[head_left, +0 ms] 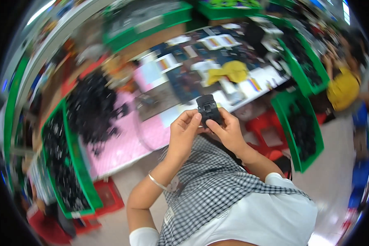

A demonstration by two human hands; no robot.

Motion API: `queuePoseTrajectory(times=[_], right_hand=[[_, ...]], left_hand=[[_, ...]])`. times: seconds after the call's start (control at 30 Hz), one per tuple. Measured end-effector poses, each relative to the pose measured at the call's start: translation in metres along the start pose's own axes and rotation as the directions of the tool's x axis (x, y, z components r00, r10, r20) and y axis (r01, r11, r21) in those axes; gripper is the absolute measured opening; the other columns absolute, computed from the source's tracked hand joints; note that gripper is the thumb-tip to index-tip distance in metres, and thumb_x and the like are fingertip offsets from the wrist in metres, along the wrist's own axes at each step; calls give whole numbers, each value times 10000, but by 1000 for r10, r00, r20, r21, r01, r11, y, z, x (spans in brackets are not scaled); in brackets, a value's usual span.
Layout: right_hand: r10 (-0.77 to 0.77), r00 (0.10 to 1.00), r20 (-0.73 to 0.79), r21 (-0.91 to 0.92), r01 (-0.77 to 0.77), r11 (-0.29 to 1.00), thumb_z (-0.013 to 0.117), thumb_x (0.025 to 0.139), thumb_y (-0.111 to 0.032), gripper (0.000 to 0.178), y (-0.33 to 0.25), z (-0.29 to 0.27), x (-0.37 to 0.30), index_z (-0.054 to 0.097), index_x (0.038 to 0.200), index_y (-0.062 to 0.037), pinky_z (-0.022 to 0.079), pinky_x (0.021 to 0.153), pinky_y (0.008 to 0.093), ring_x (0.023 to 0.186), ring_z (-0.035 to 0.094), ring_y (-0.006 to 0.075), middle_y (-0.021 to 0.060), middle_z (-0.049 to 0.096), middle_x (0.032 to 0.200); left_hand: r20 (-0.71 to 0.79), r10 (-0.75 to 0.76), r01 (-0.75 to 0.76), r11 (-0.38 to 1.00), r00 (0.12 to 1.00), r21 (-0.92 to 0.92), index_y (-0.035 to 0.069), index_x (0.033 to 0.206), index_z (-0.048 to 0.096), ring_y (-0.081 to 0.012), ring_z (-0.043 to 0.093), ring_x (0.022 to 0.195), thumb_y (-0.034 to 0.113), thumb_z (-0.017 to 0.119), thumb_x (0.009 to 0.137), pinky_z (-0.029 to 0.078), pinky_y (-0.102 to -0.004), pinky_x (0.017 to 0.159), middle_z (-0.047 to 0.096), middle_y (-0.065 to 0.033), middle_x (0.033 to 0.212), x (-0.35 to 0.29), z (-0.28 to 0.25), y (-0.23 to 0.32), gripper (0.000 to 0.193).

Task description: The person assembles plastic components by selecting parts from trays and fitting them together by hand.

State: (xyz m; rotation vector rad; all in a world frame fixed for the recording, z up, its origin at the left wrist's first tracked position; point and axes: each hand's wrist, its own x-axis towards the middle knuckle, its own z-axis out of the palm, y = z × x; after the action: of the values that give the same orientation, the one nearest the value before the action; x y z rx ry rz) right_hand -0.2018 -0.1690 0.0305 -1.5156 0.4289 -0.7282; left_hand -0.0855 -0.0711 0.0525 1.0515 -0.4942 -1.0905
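Observation:
Between my two hands, just in front of the table's near edge, is a small black plastic part [208,110] with a curved top and a squarish recess in its middle. My left hand [185,128] pinches its left side, the thumb pressed on its face. From the right, my right hand [229,130] grips its lower right side, with the thumb across the lower face. Fingers behind the part are mostly hidden. Farther left on the table, a heap of black plastic pieces [92,102] lies on a pink sheet [115,151].
A green bin [86,180] of black parts stands left of the table. More green bins [315,158] of dark parts stand at the right. A yellow cloth [233,71] and papers lie on the table. Red stools [270,133] stand beneath. People are at both sides.

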Motion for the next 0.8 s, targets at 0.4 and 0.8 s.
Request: queuePoseTrajectory(times=[0.4,0.8], right_hand=[[-260,306,-916,-245,88,965,569,915,-249,192,13,-242,-69,551,919,-57,423,547,187,614,529,45,-10,566,705],[-221,276,-935,-185,152,971,616,872,-237,243,27,-306,-31,580,966,-16,454,528,228,626,567,90,21,601,779]], left_hand=[[599,-471,-609,153,647,778,44,1002,607,-352,558,1030,206,501,889,465,-434,851,597,-182,1070,76,-29,-191,224],[117,-590,-359,-312,799,880,-1,947,671,-370,575,1030,495,399,901,434,-446,885,632,-209,1030,78,-18,-184,568]])
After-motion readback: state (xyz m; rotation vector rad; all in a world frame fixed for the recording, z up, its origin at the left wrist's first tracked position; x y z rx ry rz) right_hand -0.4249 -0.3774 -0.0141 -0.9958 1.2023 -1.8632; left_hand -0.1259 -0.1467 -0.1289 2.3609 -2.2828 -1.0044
